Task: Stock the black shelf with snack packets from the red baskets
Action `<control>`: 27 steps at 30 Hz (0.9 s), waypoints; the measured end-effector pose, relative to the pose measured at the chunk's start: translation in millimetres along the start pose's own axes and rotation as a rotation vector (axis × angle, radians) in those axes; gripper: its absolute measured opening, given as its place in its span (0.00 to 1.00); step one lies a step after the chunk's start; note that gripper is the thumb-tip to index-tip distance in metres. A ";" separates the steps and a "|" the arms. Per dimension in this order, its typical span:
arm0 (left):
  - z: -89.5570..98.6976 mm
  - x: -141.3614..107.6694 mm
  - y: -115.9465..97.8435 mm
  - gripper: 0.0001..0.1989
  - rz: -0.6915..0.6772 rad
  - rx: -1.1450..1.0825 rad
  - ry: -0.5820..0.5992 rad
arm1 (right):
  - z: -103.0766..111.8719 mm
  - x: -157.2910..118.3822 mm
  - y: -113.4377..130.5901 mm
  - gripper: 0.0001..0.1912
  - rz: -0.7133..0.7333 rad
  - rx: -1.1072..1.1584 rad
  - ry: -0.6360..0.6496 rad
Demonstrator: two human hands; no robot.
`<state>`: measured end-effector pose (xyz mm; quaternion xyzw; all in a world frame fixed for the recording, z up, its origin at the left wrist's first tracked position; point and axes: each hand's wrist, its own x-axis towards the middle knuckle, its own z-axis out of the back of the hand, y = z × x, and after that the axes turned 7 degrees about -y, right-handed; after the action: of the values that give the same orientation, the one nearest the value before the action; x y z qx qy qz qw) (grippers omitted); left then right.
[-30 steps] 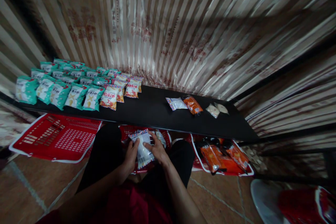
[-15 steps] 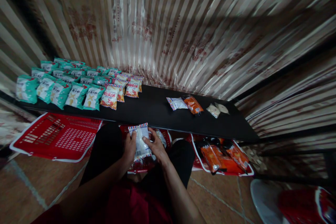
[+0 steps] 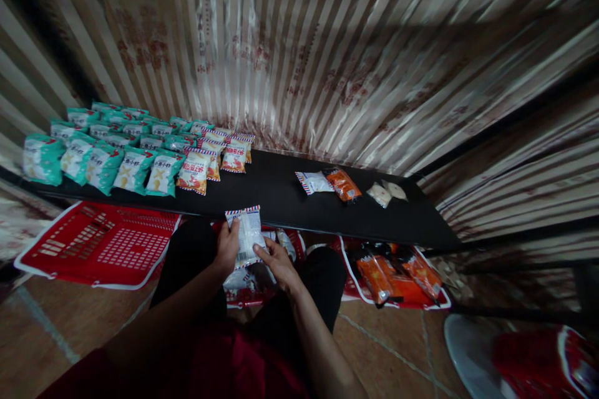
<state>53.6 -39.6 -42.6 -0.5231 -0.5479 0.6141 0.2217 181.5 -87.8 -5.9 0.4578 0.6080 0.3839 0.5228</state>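
Observation:
Between both hands is a white snack bag (image 3: 248,235) with striped ends, its printed back facing up. My left hand (image 3: 228,245) grips its left side, and my right hand (image 3: 277,263) holds its lower right edge. Below the bag, a red basket between the knees holds more bags, partly hidden. On the black bench, teal snack bags (image 3: 133,170) stand in rows at the left, with several white and orange bags (image 3: 192,171) beside them. Further right lie a striped white bag (image 3: 314,182), an orange packet (image 3: 344,184) and two small pale packets (image 3: 386,193).
A red basket (image 3: 119,243) sits on the floor at the left. Another, with orange packets (image 3: 377,275), is at the right. Striped curtains (image 3: 281,50) hang behind the black bench (image 3: 262,190). A grey round object (image 3: 465,355) is at the lower right.
Both hands have raised the white bag slightly, toward the bench edge, uncovering more of the bags in the basket below. The view has shifted slightly.

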 end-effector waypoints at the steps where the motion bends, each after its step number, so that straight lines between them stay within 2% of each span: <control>1: -0.6 0.1 -1.9 0.23 -0.001 -0.001 0.007 | -0.5 0.3 0.1 0.17 -0.010 0.010 -0.004; 17: -5.6 -7.8 -32.0 0.17 -0.058 0.063 0.071 | -7.3 6.2 -3.4 0.18 -0.025 0.124 -0.190; 22: -5.8 -5.8 -23.1 0.22 -0.047 0.043 0.117 | -4.4 11.4 -1.1 0.20 0.057 0.079 -0.262; 27: -6.0 0.9 -9.6 0.23 -0.157 0.100 0.106 | -5.4 11.8 5.5 0.20 0.109 -0.042 -0.326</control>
<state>55.7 -33.2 -33.4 -0.4986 -0.5434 0.5927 0.3237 176.6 -74.9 -3.2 0.5353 0.4814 0.3449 0.6023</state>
